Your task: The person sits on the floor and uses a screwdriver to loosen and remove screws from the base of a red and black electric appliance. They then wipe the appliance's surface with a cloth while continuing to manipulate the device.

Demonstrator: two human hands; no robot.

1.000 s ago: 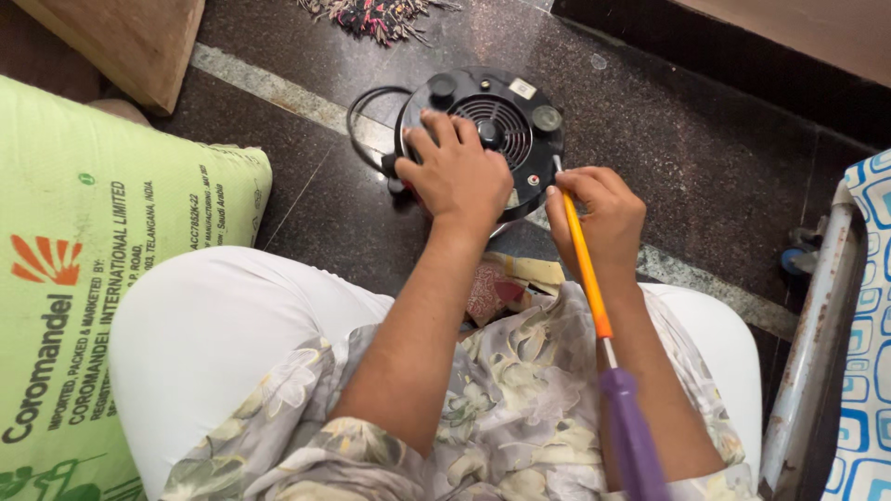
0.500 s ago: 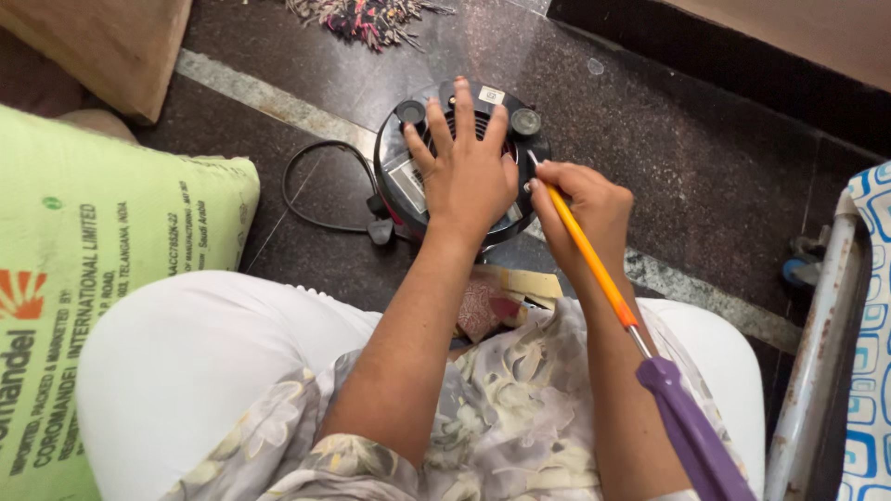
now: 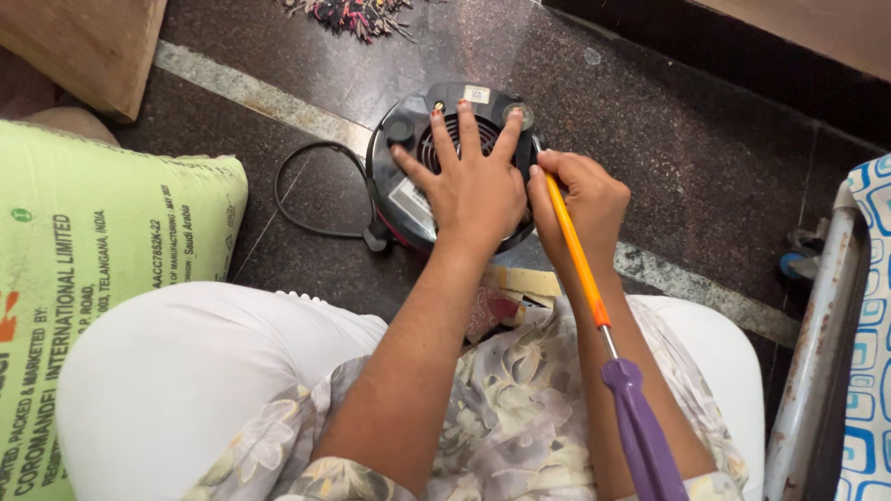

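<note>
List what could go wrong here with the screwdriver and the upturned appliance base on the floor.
1. The right hand grips the screwdriver low on its orange shaft, with the purple handle trailing free, so the tip may slip off its spot at the rim.
2. The left hand lies spread over the round black appliance base, close to the tip; a slip could jab a finger.
3. The black cord loops loose on the floor beside the base and could snag.
</note>
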